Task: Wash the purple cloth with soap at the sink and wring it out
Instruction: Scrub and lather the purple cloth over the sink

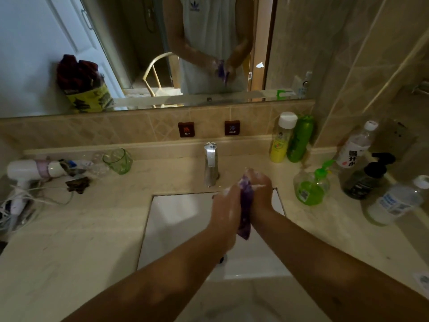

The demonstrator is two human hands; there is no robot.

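- Over the white sink (176,219), just near of the faucet (210,163), we see the purple cloth (245,205) bunched upright between both hands.
- We see the left hand (226,205) and the right hand (260,191) pressed together, fingers curled round the cloth, white suds on them.
- To the right on the counter (92,228) we note a green soap dispenser (311,184) and several bottles.
- To the far left we see a green cup (118,160) and a white hair dryer (27,173).
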